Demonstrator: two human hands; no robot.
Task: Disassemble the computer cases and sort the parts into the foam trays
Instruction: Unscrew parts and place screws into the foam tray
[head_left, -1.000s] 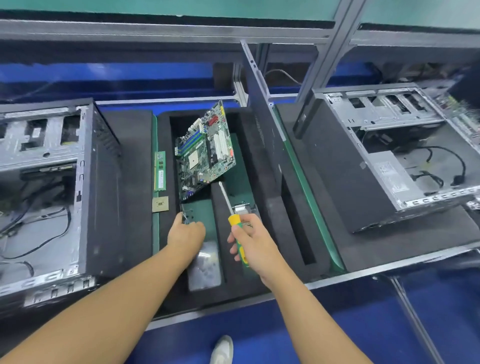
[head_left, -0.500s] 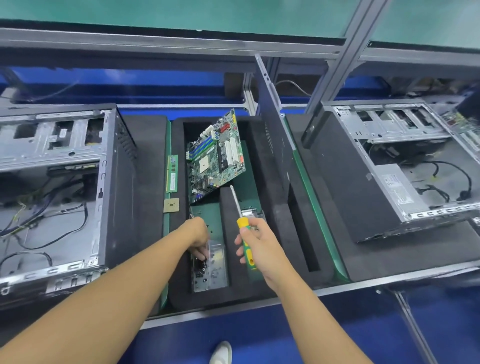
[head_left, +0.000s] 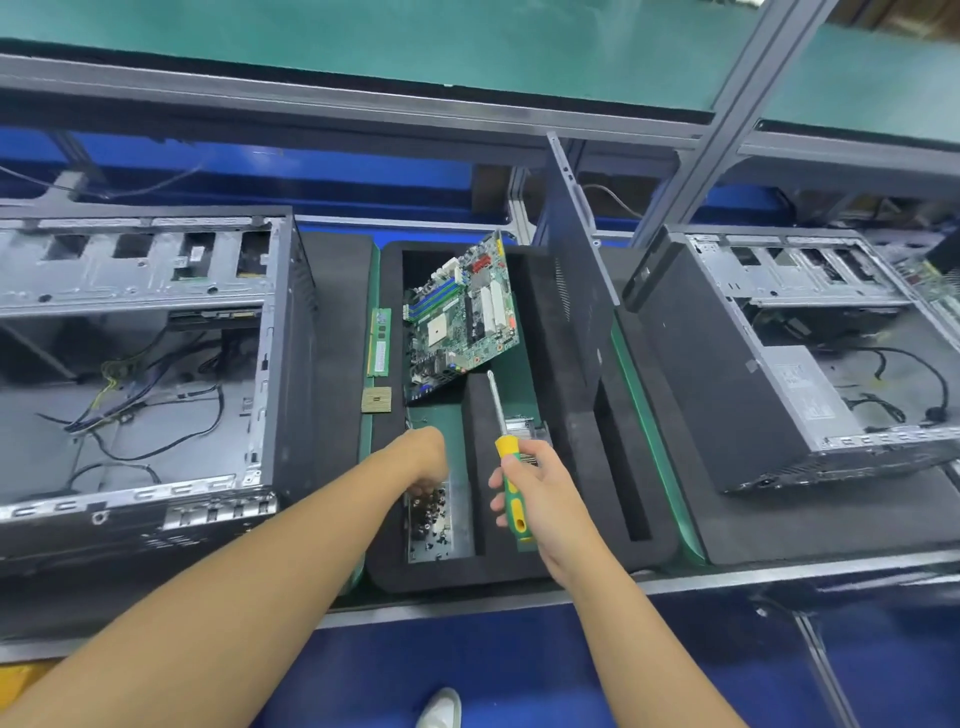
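L hand (head_left: 427, 460) hangs fingers-down over the screws (head_left: 431, 519) in the narrow pocket at lower centre of frame. Its fingertips are hidden behind the knuckles, so can't tell if it pinches a screw or holds nothing. R hand (head_left: 543, 499) is wrapped round the yellow-green handle of the screwdriver (head_left: 511, 491), shaft pointing up-frame w/ the tip just short of the motherboard (head_left: 460, 317). Under the shaft, just above the R hand, a heatsink (head_left: 519, 428) sits in its own pocket. All of this is inside the black foam tray (head_left: 519, 574) at mid-frame: the motherboard leans tilted in the top pocket, a RAM stick (head_left: 380, 340) lies in a slot just left of it, and a CPU (head_left: 376, 400) sits below that. A dark side panel (head_left: 576, 291) stands on edge along the tray's right side. Stripped case (head_left: 140, 364) fills frame left, no board, loose cables inside; second case (head_left: 810, 358) at frame right has what looks like a PSU plus cables. Step in hand, by my read: putting fasteners in the screw pocket, i.e. sorting, w/ the board already in the tray. Next prob calls for freeing the L hand, then taking the driver to a case w/ parts left, minding the leaning board.
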